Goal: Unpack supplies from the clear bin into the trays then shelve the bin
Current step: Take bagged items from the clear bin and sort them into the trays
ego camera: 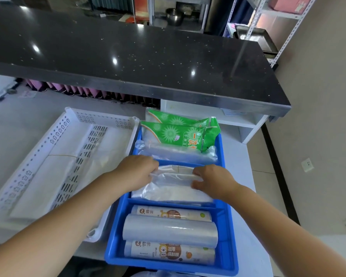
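Note:
A blue tray [118,232] with three compartments lies in front of me. My left hand [137,169] and my right hand [212,179] both grip a bundle of clear plastic bags [172,188] over the middle compartment. The far compartment holds two green packets [180,130] on top of more clear bags [174,151]. Three rolls of plastic film [170,232] fill the near compartment. To the left sits a white perforated tray [54,136] with a divider and flat clear bags [46,176] inside. No clear bin shows in view.
A black speckled counter [128,56] overhangs the white worktop [18,124]. Under it is a white shelf unit [244,124] and a row of pink items [78,90]. A metal rack [268,27] stands at the far right.

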The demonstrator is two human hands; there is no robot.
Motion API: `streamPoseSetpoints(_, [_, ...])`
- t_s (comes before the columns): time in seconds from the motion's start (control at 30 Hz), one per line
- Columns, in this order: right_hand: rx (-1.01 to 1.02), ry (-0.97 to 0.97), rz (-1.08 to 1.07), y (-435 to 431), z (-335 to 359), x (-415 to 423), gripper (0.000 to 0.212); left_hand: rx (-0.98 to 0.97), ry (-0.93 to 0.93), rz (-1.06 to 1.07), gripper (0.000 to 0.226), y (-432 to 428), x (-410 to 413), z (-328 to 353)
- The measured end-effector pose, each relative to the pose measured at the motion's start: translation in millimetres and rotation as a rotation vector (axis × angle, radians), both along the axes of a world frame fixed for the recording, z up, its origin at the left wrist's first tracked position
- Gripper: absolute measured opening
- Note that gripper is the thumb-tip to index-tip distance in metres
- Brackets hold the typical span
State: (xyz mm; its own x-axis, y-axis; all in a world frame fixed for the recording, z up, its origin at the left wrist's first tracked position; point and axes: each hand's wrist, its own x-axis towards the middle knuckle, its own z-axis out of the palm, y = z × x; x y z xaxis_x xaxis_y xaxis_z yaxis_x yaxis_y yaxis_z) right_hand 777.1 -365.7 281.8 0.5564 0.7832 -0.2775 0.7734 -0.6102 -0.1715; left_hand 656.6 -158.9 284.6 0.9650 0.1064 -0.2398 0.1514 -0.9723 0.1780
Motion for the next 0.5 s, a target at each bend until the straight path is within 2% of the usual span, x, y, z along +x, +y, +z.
streamPoseSetpoints(0.2, [-0.120, -0.065, 0.087, 0, -3, -1, 0.034, 0.115, -0.039, -0.057, 0.018, -8, -6, -6])
streamPoseSetpoints(0.37, [0.031, -0.184, 0.139, 0, 4, 0, 0.049, 0.128, -0.108, -0.071, 0.044, -6, -12, -11])
streamPoseSetpoints(0.5, [-0.053, -0.202, 0.191, 2, -2, -5, 0.052, 0.195, -0.051, -0.034, 0.052, -14, -10, -17])
